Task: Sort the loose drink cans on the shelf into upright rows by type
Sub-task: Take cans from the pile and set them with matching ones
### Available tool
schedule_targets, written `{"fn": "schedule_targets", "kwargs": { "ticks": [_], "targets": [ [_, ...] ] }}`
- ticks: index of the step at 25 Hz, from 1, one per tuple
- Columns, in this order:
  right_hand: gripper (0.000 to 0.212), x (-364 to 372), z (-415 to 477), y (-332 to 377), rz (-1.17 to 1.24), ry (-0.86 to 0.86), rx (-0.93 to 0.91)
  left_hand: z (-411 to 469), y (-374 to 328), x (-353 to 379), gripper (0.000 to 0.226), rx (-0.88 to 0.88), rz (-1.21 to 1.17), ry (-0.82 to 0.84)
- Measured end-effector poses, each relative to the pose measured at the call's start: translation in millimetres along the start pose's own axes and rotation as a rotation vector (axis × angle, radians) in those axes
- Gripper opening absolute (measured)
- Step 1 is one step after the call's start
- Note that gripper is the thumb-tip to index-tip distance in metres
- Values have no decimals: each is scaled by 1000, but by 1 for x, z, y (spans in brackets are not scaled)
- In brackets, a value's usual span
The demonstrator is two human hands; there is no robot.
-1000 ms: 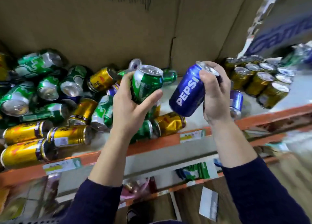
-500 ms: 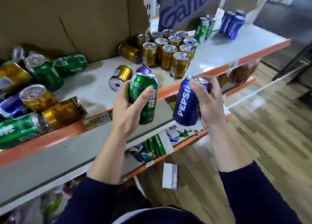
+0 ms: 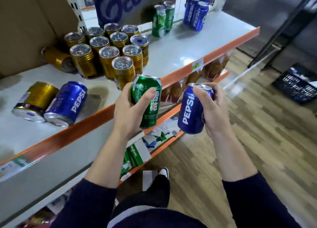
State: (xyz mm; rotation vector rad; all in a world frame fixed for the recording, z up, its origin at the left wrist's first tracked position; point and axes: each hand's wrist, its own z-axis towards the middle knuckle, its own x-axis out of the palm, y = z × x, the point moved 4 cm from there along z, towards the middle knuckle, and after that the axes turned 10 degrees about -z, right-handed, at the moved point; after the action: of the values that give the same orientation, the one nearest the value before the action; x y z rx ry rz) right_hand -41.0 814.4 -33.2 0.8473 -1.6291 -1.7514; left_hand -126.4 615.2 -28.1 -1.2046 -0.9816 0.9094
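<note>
I have both hands up in front of the shelf (image 3: 173,56), each carrying one can. My left hand (image 3: 128,112) is wrapped round a green can (image 3: 148,99), thumb laid across its printed face and fingers hidden behind it. The can stands about upright, its top level with the shelf's orange front edge. My right hand (image 3: 211,111) grips a blue Pepsi can (image 3: 189,112) from the side, thumb hooked over the top rim. That can leans a little, top toward the right. The two held cans are near each other but apart, and neither touches the shelf.

On the shelf, a block of upright gold cans (image 3: 109,52) stands close-packed toward the back, the nearest one just behind the green can from my view. One fallen gold can (image 3: 56,57) lies on its side at the block's left, against the cardboard panel (image 3: 25,21). Near the front edge on the left, another tipped gold can (image 3: 36,99) and a lying Pepsi can (image 3: 68,102) rest side by side, touching. At the back, upright green cans (image 3: 163,18) stand together, and well to their right a small group of upright Pepsi cans (image 3: 196,13).

Below are a lower shelf (image 3: 164,147) with packets, the wooden floor (image 3: 231,150), and a black basket (image 3: 296,85) at far right.
</note>
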Motion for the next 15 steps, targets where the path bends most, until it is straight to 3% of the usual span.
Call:
{"fn": "schedule_targets", "kwargs": {
  "ticks": [7, 15],
  "targets": [
    [56, -31, 127, 19, -55, 15, -31, 98, -10, 79, 34, 47, -44, 17],
    [66, -58, 224, 3, -39, 76, -33, 178, 15, 126, 43, 33, 72, -106]
  ]
}}
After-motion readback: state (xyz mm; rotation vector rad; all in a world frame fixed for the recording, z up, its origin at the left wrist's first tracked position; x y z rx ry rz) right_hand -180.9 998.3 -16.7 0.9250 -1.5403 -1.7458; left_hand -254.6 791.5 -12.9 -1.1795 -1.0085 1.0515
